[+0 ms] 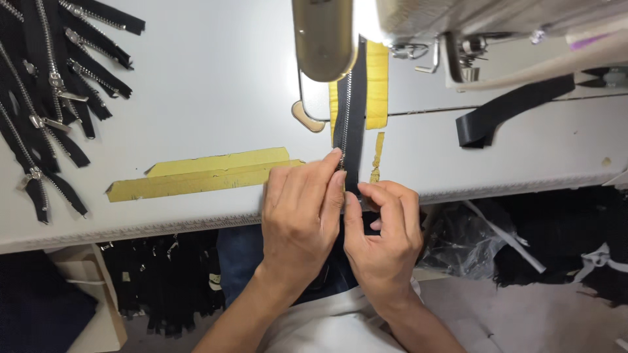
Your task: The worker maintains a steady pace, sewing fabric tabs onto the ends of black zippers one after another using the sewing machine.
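A black zipper (353, 117) with silver teeth runs from under the sewing machine head (324, 36) toward the table's front edge. My left hand (301, 216) pinches the zipper's near end, fingertips on the teeth. My right hand (386, 238) grips the same end from the right side, thumb against the tape. Both hands sit at the front edge of the white table (216, 85). The zipper's lowest part is hidden behind my fingers.
A pile of black zippers (49, 98) lies at the far left. Yellow tape strips (196, 173) mark the table, another (377, 85) beside the zipper. A black strap (504, 111) lies at right. Dark fabric and bags (523, 242) sit below the table.
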